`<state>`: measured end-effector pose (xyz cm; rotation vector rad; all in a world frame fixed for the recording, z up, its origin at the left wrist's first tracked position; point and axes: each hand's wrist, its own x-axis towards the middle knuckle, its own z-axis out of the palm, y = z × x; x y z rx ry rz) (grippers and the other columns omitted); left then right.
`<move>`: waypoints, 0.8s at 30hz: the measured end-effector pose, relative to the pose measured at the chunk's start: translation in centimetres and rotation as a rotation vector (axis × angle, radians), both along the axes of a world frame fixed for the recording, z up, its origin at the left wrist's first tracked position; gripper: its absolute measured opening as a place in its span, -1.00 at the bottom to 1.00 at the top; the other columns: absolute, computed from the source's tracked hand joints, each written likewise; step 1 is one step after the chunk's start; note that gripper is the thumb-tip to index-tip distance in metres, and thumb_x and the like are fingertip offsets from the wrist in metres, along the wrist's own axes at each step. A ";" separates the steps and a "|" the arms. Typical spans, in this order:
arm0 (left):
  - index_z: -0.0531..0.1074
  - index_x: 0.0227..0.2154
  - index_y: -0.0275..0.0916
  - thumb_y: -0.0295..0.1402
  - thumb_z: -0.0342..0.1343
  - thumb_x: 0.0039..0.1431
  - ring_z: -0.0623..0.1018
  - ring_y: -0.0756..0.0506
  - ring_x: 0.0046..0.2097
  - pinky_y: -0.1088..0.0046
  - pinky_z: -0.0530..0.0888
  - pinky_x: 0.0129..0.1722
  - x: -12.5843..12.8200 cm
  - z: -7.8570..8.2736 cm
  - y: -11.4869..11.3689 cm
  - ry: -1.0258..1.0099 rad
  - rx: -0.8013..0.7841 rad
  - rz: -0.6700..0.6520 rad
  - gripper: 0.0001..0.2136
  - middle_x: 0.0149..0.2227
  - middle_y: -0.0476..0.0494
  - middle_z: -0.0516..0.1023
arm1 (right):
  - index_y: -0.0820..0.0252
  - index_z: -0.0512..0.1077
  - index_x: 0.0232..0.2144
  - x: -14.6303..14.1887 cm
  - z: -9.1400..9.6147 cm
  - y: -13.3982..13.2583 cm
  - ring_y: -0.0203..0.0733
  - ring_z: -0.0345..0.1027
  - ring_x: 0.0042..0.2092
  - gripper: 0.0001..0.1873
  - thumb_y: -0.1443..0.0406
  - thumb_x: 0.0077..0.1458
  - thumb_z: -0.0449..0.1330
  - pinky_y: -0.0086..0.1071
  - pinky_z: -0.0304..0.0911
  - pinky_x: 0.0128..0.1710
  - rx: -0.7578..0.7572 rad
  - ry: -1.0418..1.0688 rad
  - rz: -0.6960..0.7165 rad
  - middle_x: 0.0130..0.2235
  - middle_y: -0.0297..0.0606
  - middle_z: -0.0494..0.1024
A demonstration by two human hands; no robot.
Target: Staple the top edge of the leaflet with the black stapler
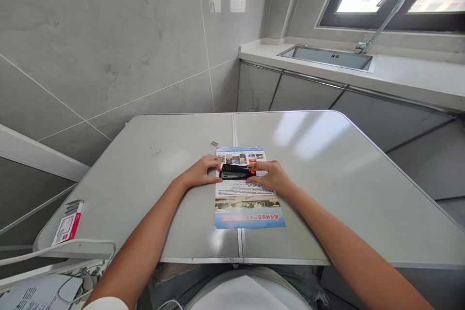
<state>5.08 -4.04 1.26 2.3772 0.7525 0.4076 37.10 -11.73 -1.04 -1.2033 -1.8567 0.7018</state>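
Note:
A black stapler [236, 171] with an orange-red patch at its right end lies sideways over a printed leaflet [250, 220]. My left hand [201, 171] closes on the stapler's left end, thumb below and fingers above. At the other end, my right hand [271, 175] grips it between thumb and fingers. The leaflet shows small photos near its far edge, lines of text in the middle and a blue band with red characters at the near edge. Just beyond the leaflet lies a short strip of staples [214, 144].
A folding white table [181, 131] with a central seam carries all this. On its left corner lies a red-and-white box [68, 223], near a white cable [54, 247]. Behind to the right stand a counter with a sink [327, 58] and a faucet [385, 22].

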 end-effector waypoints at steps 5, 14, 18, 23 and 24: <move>0.46 -0.35 -0.21 -0.10 0.40 0.16 0.51 -0.19 -0.03 0.25 0.40 0.03 0.1 -0.2 0.2 -0.065 -0.038 -0.020 -0.69 -0.11 -0.16 0.56 | 0.09 0.71 -0.20 0.4 0.0 0.2 0.07 0.66 -0.23 -0.60 0.01 -0.02 0.54 -0.12 0.55 -0.05 -0.024 0.069 -0.006 -0.29 -0.21 0.74; 0.48 -0.33 -0.21 -0.10 0.38 0.18 0.50 -0.19 -0.07 0.27 0.40 0.01 0.1 0.2 0.1 -0.038 -0.014 -0.005 -0.70 -0.14 -0.16 0.56 | 0.05 0.50 0.16 -3.4 1.1 -0.1 0.02 0.59 0.06 -0.48 0.29 0.14 0.42 -0.11 0.49 0.09 0.034 -0.075 0.104 0.08 -0.17 0.67; 0.57 -0.14 -0.18 -0.05 0.49 0.03 0.49 -0.24 0.04 0.22 0.40 0.10 0.0 0.4 0.1 -0.084 -0.104 0.009 -0.56 -0.01 -0.21 0.57 | 0.04 0.57 0.06 -3.4 0.9 -0.7 -0.06 0.63 -0.05 -0.67 0.32 0.25 0.33 -0.19 0.53 0.01 0.170 -0.120 0.109 -0.04 -0.22 0.71; 0.51 0.17 -0.16 0.04 0.38 0.18 0.48 -0.25 0.19 0.19 0.41 0.21 1.2 1.2 -1.0 -0.498 -0.437 0.262 -0.42 0.22 -0.29 0.49 | 0.05 0.50 0.19 -2.7 2.1 -1.3 -0.03 0.57 0.14 -0.51 0.49 0.30 0.16 -0.12 0.52 0.13 0.639 -0.204 0.024 0.04 -0.19 0.70; 0.54 0.14 -0.20 0.06 0.30 0.27 0.50 -0.25 0.20 0.18 0.42 0.23 1.6 1.3 -1.3 -0.595 -0.585 0.287 -0.47 0.21 -0.31 0.50 | 0.04 0.50 0.19 -2.7 2.4 -1.5 -0.03 0.55 0.17 -0.51 0.51 0.31 0.15 -0.12 0.52 0.15 0.715 -0.256 0.019 0.06 -0.20 0.69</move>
